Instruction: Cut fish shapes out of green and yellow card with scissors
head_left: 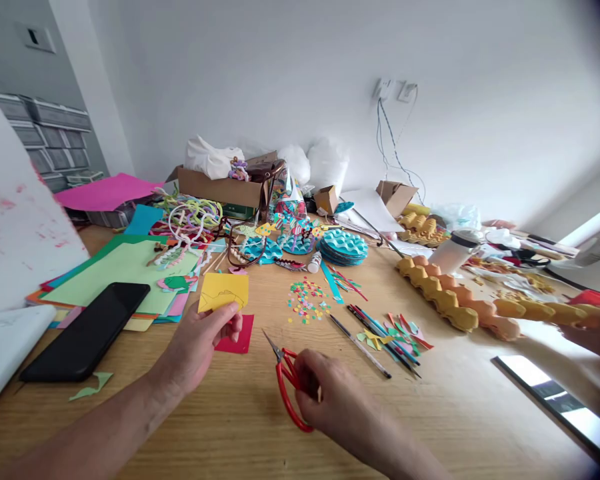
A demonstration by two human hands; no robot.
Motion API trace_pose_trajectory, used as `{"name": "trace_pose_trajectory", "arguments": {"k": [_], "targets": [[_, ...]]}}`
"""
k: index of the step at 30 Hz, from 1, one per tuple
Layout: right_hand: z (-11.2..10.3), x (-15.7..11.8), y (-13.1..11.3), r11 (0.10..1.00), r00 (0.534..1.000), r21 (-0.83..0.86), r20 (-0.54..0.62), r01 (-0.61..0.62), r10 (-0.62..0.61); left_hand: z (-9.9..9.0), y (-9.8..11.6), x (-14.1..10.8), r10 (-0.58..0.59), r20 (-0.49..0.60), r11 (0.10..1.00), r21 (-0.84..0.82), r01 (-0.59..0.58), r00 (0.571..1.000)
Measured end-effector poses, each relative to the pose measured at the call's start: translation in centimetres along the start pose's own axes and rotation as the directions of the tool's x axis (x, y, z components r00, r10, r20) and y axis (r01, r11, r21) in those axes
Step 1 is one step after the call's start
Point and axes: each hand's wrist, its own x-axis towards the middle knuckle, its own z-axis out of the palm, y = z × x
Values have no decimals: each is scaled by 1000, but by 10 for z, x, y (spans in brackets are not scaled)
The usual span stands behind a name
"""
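Note:
Between the thumb and fingers of my left hand [200, 340] is a yellow paper square [224, 291] with a fish-like outline drawn on it. A red paper square [236, 335] lies on the table, partly behind those fingers. My right hand [327, 393] grips red-handled scissors [282, 373], whose blades point up and left, apart from the yellow paper. Small coloured paper dots [307, 300] are scattered beyond the scissors. Pencils and pens [387, 340] lie to the right, beside paper scraps [410, 333].
A black phone [87, 330] lies left on the table near stacked coloured paper [115, 273]. Blue scalloped discs [343, 247] stand farther back. At right, another person's hand [595, 333] touches an egg-carton strip [545, 311], above a dark tablet-like device [555, 403].

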Motion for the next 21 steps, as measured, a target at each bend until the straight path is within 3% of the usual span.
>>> {"name": "trace_pose_trajectory", "arguments": {"k": [3,6,11,15,21], "targets": [[-4,8,-12,943,997,326,-16,72,-71,8,3,1,41,-18,999,-22,-41,999],[-6,16,-26,854,988,506,20,121,-151,11,5,1,80,-37,995,-54,-82,996],[2,28,-35,873,978,449,-7,190,-210,6,1,2,74,-102,991,-99,-84,992],[12,34,-30,897,975,383,-49,220,-218,0,-4,2,36,-124,993,-111,-50,992],[20,35,-24,882,971,414,-28,226,-236,0,-3,0,-35,-163,994,-103,18,986]]}}
